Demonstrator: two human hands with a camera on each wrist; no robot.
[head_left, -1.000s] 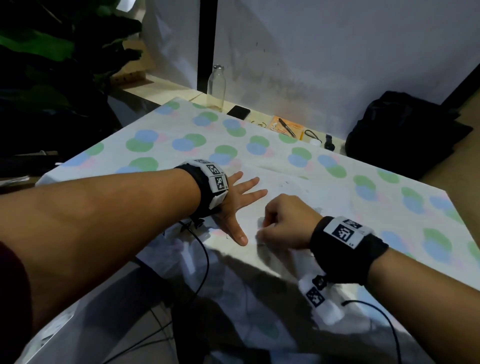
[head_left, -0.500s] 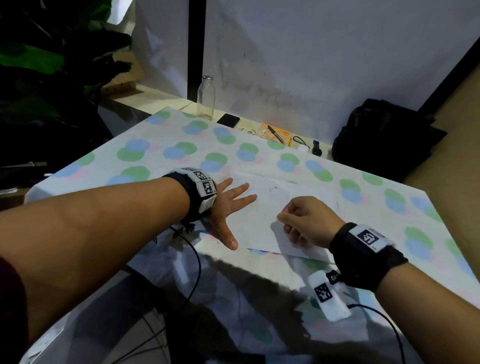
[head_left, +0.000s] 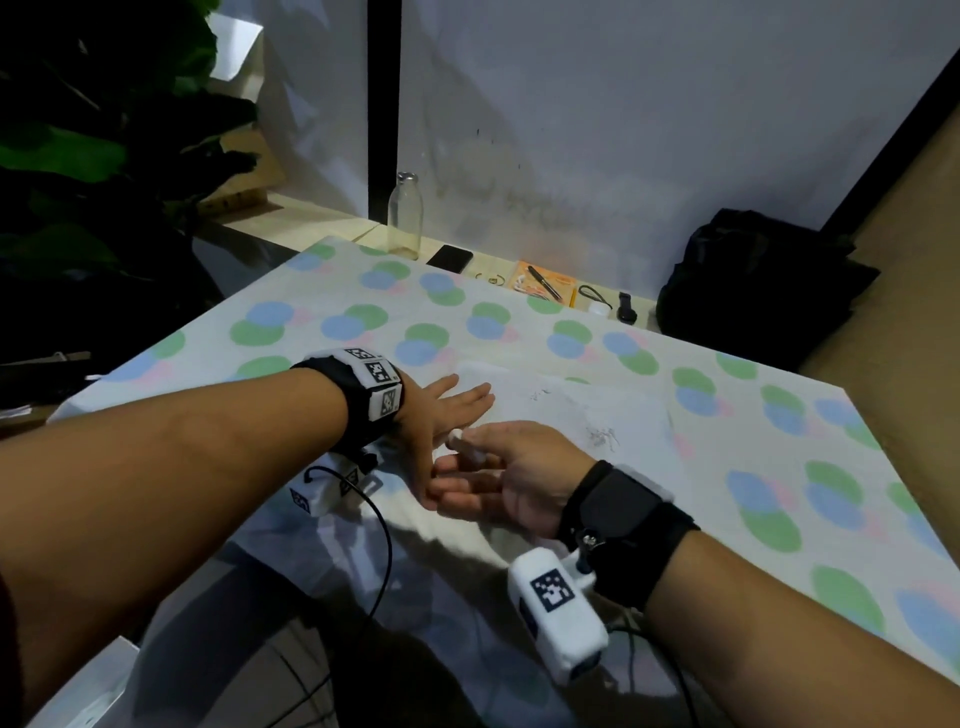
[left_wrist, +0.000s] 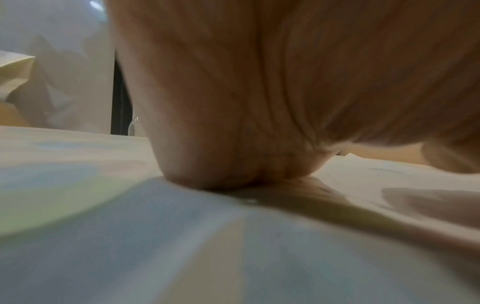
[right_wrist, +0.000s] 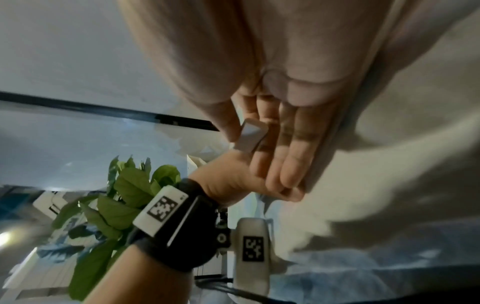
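1. The left hand (head_left: 441, 410) lies flat on the worktop (head_left: 337, 312). Its fingers are straight and spread and hold nothing, and the tips reach the left edge of the one sheet of paper (head_left: 597, 415).
2. One white eraser (head_left: 464, 444) sits just beside the left hand, over the sheet's near left corner. Its long axis runs left to right, with the free end pointing at the left hand.
3. The right hand (head_left: 511, 480) pinches the eraser between thumb and forefinger, and its other fingers are held nearly straight.
4. The right wrist view shows the eraser's (right_wrist: 250, 136) flat block shape. The left wrist view shows only a blurred palm heel pressed on the worktop.
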